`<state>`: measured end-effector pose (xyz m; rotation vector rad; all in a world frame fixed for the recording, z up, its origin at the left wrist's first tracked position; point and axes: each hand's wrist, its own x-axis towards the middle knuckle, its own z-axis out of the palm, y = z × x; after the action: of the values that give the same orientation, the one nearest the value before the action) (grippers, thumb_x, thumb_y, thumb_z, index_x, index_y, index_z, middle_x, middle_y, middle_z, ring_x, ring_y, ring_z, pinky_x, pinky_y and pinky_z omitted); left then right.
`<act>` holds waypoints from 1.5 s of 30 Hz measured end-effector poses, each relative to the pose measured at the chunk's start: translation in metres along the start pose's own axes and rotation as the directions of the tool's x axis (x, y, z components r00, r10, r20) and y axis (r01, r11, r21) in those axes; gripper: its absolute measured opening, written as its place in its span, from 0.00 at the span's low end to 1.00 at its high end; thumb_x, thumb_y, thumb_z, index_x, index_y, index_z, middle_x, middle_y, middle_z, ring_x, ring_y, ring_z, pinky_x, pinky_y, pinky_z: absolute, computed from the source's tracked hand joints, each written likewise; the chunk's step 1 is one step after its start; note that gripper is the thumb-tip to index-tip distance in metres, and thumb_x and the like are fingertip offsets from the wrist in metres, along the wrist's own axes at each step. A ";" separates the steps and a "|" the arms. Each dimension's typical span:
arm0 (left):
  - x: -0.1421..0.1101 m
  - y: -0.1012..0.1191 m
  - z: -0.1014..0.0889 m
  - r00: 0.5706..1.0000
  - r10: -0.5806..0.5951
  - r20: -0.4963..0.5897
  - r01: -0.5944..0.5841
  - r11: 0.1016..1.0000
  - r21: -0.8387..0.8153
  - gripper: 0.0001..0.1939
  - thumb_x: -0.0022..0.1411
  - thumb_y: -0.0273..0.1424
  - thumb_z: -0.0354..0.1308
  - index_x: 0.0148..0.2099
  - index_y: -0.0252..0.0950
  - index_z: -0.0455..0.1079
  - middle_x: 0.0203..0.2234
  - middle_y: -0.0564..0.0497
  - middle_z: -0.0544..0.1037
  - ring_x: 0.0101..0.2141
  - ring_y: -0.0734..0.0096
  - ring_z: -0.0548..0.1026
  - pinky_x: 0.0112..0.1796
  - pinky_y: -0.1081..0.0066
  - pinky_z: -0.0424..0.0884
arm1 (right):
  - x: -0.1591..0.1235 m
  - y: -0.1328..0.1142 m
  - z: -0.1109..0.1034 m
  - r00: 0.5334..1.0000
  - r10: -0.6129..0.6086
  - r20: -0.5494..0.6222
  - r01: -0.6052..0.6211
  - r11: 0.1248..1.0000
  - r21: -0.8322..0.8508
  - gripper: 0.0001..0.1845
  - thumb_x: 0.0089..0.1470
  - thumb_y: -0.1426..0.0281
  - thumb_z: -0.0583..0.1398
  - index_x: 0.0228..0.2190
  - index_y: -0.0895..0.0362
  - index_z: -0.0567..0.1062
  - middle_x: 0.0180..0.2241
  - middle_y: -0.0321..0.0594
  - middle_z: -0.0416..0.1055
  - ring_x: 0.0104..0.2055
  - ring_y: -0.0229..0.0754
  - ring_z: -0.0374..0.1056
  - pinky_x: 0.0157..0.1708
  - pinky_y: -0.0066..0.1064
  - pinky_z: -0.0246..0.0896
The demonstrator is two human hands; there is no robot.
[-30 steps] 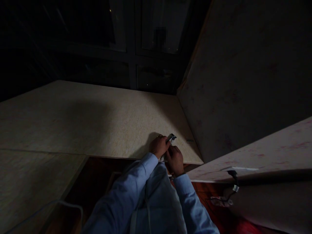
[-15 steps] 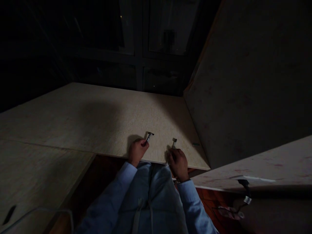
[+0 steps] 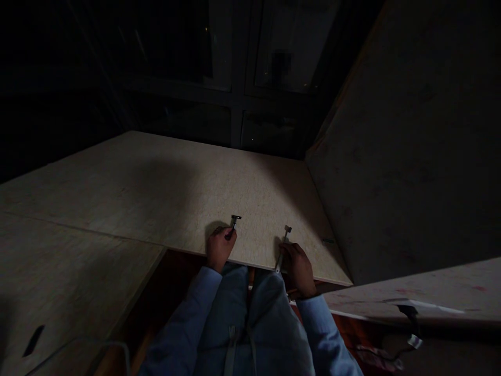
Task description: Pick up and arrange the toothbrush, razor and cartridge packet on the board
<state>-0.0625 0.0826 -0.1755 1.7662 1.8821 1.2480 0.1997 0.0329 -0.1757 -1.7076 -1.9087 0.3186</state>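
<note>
My left hand (image 3: pixel 221 248) is closed around the lower handle of a razor (image 3: pixel 235 219), its dark T-shaped head pointing away from me above the tabletop (image 3: pixel 188 198). To the right, my right hand (image 3: pixel 299 263) pinches a second, slimmer razor-like stick (image 3: pixel 286 236) with a small head at the far end. Its pale lower end (image 3: pixel 277 270) shows below my fingers at the table's near edge. The two heads are apart. Dim light hides the finer detail of both.
A large panel (image 3: pixel 407 156) rises along the table's right side. A small greenish piece (image 3: pixel 327 241) lies near it. At lower left is another surface with a dark flat object (image 3: pixel 33 340) and a cable (image 3: pixel 94 340). Dark windows (image 3: pixel 235 104) stand behind the table.
The view has shifted slightly. My right hand and its stick have moved right, away from the left hand. The left razor has turned a little more upright.
</note>
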 end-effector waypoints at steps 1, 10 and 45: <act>0.000 -0.002 0.000 1.000 0.008 -0.012 -0.008 1.000 -0.028 0.08 0.60 0.33 0.60 0.35 0.38 0.79 0.31 0.46 0.82 0.30 0.66 0.78 0.34 0.69 0.72 | 0.003 -0.005 0.002 1.000 -0.016 0.015 0.016 1.000 -0.004 0.17 0.64 0.73 0.52 0.44 0.56 0.80 0.40 0.48 0.76 0.41 0.47 0.73 0.44 0.36 0.67; -0.006 -0.009 -0.001 0.996 0.055 -0.064 -0.064 0.987 -0.148 0.06 0.60 0.33 0.62 0.35 0.38 0.79 0.29 0.48 0.80 0.31 0.66 0.77 0.35 0.68 0.74 | 0.038 -0.052 0.023 0.988 -0.140 0.066 0.144 0.988 -0.059 0.14 0.59 0.77 0.57 0.39 0.55 0.82 0.39 0.47 0.77 0.40 0.46 0.72 0.45 0.36 0.67; -0.029 0.043 -0.056 0.995 0.098 0.031 -0.079 0.926 -0.369 0.08 0.62 0.33 0.59 0.38 0.38 0.80 0.28 0.50 0.82 0.27 0.71 0.77 0.30 0.74 0.73 | 0.041 -0.035 0.037 0.980 -0.198 -0.032 0.200 0.949 0.244 0.14 0.60 0.63 0.61 0.43 0.54 0.82 0.47 0.48 0.73 0.52 0.48 0.70 0.53 0.40 0.67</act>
<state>-0.0663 0.0294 -0.1210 1.6734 1.4369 1.4626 0.1485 0.0736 -0.1773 -1.3417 -1.9272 0.4495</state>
